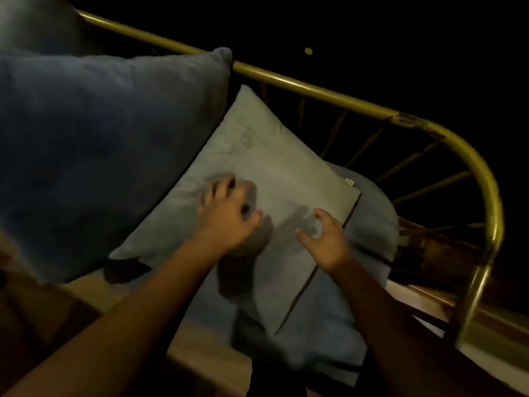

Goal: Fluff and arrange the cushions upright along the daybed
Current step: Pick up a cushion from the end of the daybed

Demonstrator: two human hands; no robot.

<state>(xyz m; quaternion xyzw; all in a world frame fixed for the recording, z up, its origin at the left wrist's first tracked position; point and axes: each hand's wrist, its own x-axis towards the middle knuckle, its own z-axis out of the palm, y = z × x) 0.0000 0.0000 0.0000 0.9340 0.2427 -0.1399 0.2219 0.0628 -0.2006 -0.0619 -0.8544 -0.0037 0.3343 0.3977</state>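
A pale grey square cushion [257,167] lies tilted in the middle, its far corner leaning toward the brass rail. It rests on a blue-grey cushion [323,322] that shows beneath its right and near edges. A large dark blue cushion [100,138] stands upright at the left against the rail. My left hand [229,222] presses on the pale cushion with its fingers curled and spread. My right hand [326,239] hovers at the cushion's right edge, fingers apart, holding nothing.
The brass daybed rail [315,88] runs diagonally from upper left and curves down at the right end [492,196], with thin spokes under it. Beige mattress surface [206,353] shows near me. Another blurred cushion [34,21] sits at the top left. The surroundings are dark.
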